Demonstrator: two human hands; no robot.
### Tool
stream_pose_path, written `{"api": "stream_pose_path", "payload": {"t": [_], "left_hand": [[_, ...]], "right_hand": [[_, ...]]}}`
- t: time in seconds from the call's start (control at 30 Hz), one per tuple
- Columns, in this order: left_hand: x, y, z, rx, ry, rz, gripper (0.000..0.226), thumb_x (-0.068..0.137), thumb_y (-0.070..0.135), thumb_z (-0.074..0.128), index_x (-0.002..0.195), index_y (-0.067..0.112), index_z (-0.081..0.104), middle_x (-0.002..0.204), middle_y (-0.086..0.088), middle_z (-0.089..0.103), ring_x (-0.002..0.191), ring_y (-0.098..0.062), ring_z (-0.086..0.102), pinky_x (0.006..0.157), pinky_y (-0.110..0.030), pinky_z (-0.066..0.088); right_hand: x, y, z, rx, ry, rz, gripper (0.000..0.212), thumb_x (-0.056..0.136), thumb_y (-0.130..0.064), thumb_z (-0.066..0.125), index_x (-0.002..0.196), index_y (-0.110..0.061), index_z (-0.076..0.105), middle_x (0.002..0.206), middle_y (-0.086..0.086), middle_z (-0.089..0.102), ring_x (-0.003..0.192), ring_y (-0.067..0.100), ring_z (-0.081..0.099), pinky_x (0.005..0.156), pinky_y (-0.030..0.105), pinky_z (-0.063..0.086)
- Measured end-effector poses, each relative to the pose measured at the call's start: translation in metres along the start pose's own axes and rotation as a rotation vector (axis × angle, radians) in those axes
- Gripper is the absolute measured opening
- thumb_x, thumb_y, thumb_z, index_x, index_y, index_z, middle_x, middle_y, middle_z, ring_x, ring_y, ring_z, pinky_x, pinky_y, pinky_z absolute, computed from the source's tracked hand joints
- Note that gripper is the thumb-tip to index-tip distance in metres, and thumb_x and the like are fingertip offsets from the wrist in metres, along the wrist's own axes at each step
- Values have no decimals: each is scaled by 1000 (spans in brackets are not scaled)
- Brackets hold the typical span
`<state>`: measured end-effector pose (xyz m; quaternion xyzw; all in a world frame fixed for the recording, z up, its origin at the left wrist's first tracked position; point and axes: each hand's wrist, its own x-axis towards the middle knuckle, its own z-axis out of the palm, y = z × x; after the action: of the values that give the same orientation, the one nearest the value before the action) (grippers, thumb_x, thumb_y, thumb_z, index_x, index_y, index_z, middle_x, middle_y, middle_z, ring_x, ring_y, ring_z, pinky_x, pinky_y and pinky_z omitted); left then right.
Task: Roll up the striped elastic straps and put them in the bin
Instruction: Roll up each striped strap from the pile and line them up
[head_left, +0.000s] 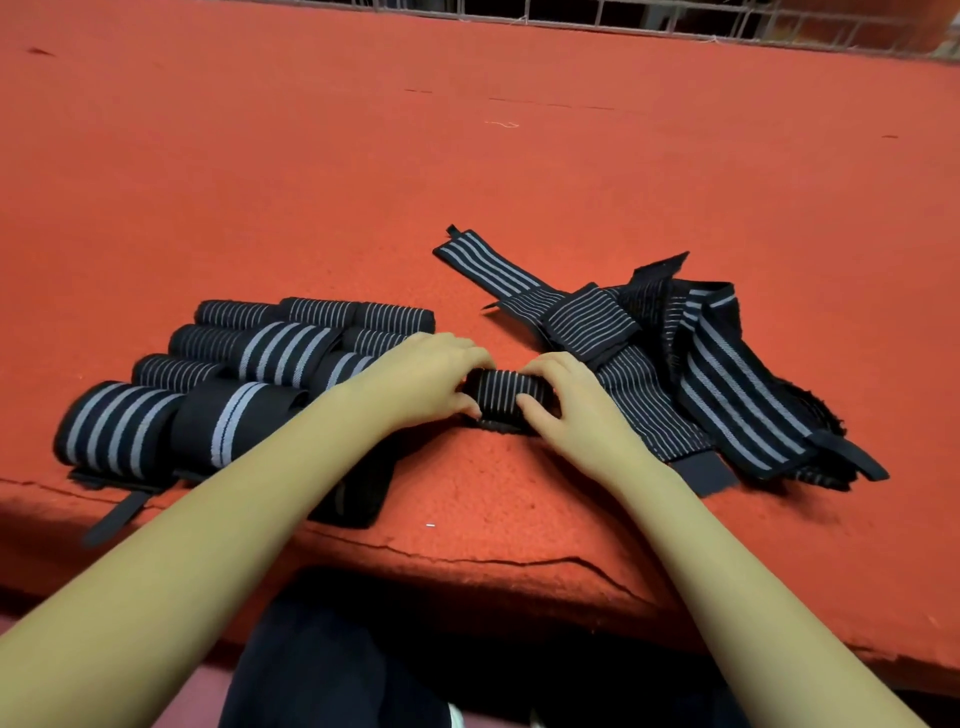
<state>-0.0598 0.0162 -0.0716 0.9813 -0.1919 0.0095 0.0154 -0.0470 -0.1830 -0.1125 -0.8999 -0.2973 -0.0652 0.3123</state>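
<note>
Fingers (537, 370) of both hands curl narrowly over a short roll of striped strap (501, 395), with the thumbs pinching its near side. The left hand (421, 379) grips the roll's left end and the right hand (576, 415) grips its right end. The roll lies on the red table (363, 156), a little back from the front edge. A dark fuzzy flap (506, 427) shows flat beneath it on the near side.

Left of the roll, finished rolls (249, 364) lie packed side by side in rows. They are black elastic cylinders with thin or broad grey stripes, and the left forearm passes over the ones closest to the roll. A loose black tab (117, 519) at the far left hangs over the table's front edge.

Right of the roll, just beside the right hand, a loose pile (717, 374) of flat straps crosses over itself. The straps have a ribbed weave and frayed dark edges, and one ends in a plain black patch (706, 475). One flat strap (488, 265) reaches from that pile out past the roll, away from the person.

Beyond the roll a broad stretch of red runs to the far edge, where a wire grid (675, 21) stands. The covering looks like matted, pilled felt. Nearer than the roll, a dark split (519, 561) runs along the worn front edge. Below that edge are dark trousers (337, 665).
</note>
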Motion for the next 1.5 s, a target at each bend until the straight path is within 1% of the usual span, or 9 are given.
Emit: {"api": "stream_pose_path", "payload": {"t": [0.1, 0.23, 0.33, 0.43, 0.6, 0.77, 1.0, 1.33, 1.5], "left_hand": [[1, 0, 6, -61, -10, -17, 47, 84, 37, 69, 123, 19, 50, 116, 2, 60, 111, -19, 54, 93, -34, 40], [5, -1, 8, -106, 16, -1, 34, 84, 26, 64, 110, 18, 43, 104, 2, 57, 101, -21, 56, 84, -34, 40], [3, -5, 4, -119, 44, 10, 37, 83, 26, 63, 113, 20, 42, 105, 2, 55, 101, -21, 54, 86, -37, 41], [-2, -6, 4, -61, 0, 17, 43, 85, 41, 63, 119, 19, 46, 111, 0, 57, 104, -21, 54, 91, -37, 41], [0, -9, 8, 2, 38, -1, 41, 90, 39, 59, 126, 21, 50, 119, 2, 54, 111, -19, 52, 95, -33, 36], [9, -15, 6, 21, 55, -7, 50, 89, 38, 60, 134, 22, 46, 125, 1, 49, 116, -20, 48, 102, -35, 32], [31, -39, -5, -86, 55, -160, 37, 83, 26, 66, 116, 20, 51, 116, 1, 53, 112, -22, 45, 91, -36, 33], [37, -63, 6, -292, 114, -298, 37, 80, 21, 68, 114, 20, 54, 113, -1, 53, 107, -25, 53, 96, -45, 42], [36, -58, 7, -243, 112, -311, 39, 84, 24, 65, 120, 23, 51, 117, -1, 53, 110, -24, 51, 94, -40, 39]], "right_hand": [[2, 5, 0, -71, -92, -30, 47, 85, -23, 66, 129, -13, 52, 123, 4, 52, 116, 21, 47, 104, 32, 35], [4, 5, -3, -11, -82, -6, 45, 83, -15, 66, 126, -16, 51, 117, 1, 52, 111, 20, 50, 98, 32, 39], [6, 0, -5, 22, -41, -20, 42, 80, -12, 67, 119, -16, 53, 112, 0, 51, 105, 17, 51, 92, 32, 41], [6, 0, 4, -11, -46, -40, 39, 79, -9, 66, 115, -15, 53, 113, 0, 49, 104, 19, 52, 92, 36, 43], [0, 7, 11, 31, -20, 6, 50, 83, -16, 67, 131, -19, 52, 125, 0, 41, 119, 17, 45, 106, 34, 38], [9, 10, 14, 62, 9, 26, 52, 84, -12, 65, 133, -15, 48, 122, 2, 48, 113, 17, 50, 99, 41, 45], [50, 3, 27, 87, 66, 74, 36, 81, -7, 65, 114, -10, 51, 113, 5, 51, 106, 21, 52, 93, 42, 46], [81, 6, 43, 99, 72, 72, 35, 80, -3, 64, 112, -10, 51, 114, 7, 51, 109, 23, 50, 95, 44, 45], [80, 5, 45, 109, 66, 87, 38, 80, -3, 64, 115, -9, 50, 116, 8, 48, 110, 24, 49, 97, 44, 45]]}}
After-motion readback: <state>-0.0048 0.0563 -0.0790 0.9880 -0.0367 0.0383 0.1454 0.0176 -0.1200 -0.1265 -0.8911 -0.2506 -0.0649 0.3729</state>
